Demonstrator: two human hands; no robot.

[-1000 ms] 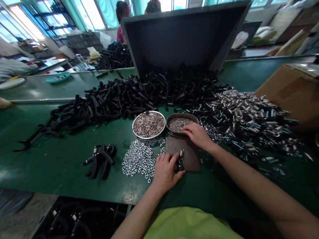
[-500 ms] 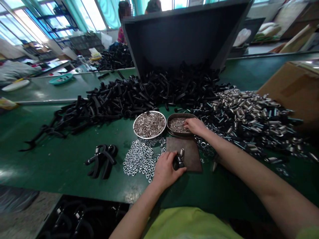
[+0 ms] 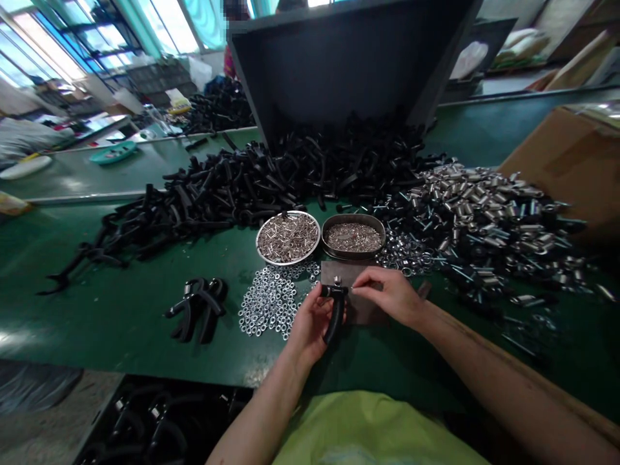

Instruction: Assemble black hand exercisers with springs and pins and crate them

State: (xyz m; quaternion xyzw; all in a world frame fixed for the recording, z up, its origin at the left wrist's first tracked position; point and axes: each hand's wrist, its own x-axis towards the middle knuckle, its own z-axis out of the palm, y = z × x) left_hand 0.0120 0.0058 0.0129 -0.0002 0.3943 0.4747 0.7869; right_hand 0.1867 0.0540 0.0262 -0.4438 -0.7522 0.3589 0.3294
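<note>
My left hand [image 3: 306, 329] is closed around a black curved handle [image 3: 335, 318], its crosspiece level at the top and its grip pointing down. A small silver fitting [image 3: 338, 281] stands up from the crosspiece. My right hand [image 3: 394, 296] pinches a tiny shiny metal piece at the crosspiece's right end; its exact kind is too small to tell. Both hands are over a flat brown plate [image 3: 371, 315]. Just beyond lie an oval tin [image 3: 323, 240] of tiny metal parts and a round dish [image 3: 259, 250] of small metal pins. Loose metal nuts [image 3: 266, 300] spread beside my left hand.
Black handles [image 3: 232, 187] are heaped across the back, before a tipped grey bin [image 3: 339, 71]. Silver springs and screws [image 3: 484, 206] pile up at right, near a cardboard box [image 3: 566, 161]. Several assembled handles [image 3: 198, 310] lie at left. A person [image 3: 229, 63] is behind the bin.
My right hand has come back from the oval tin to the handle's end. My left hand has lifted and turned the handle, so its grip now points down.
</note>
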